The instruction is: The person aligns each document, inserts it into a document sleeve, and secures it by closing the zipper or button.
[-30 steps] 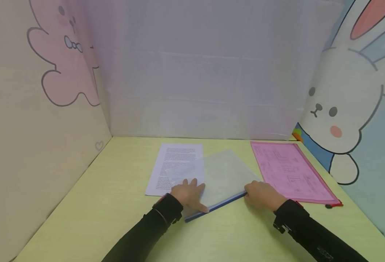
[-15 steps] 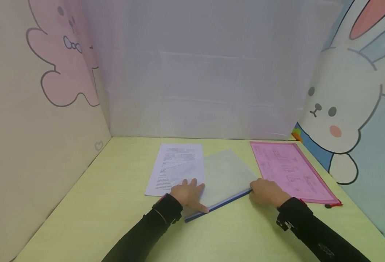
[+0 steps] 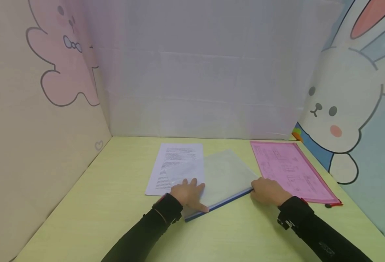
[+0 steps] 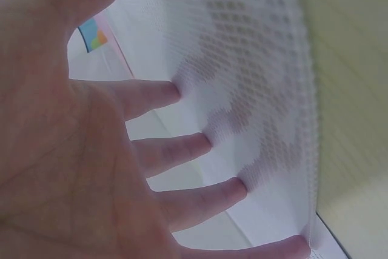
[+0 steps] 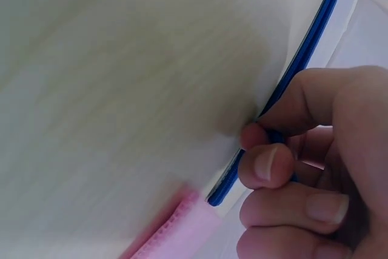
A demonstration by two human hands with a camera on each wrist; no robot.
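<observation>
Head view: translucent zip pouch point(image 3: 216, 176) lies on the green table point(image 3: 113, 218), overlapping the printed sheet point(image 3: 176, 160) at its 9 o'clock. Left hand point(image 3: 187, 193) presses flat, fingers straight, on the mesh face. Right hand point(image 3: 267, 191) pinches the slider on the blue zipper point(image 5: 303, 59) at its end. Judged: zipper travel complete; sheet not inside.

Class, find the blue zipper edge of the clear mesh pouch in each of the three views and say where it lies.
Head: the blue zipper edge runs diagonally at lower centre, between both hands.
Left wrist: not in view; only the mesh pouch under the fingers.
Right wrist: a diagonal strip from top right, pinched by the right hand.
Shared landmark: the yellow-green table.
</observation>
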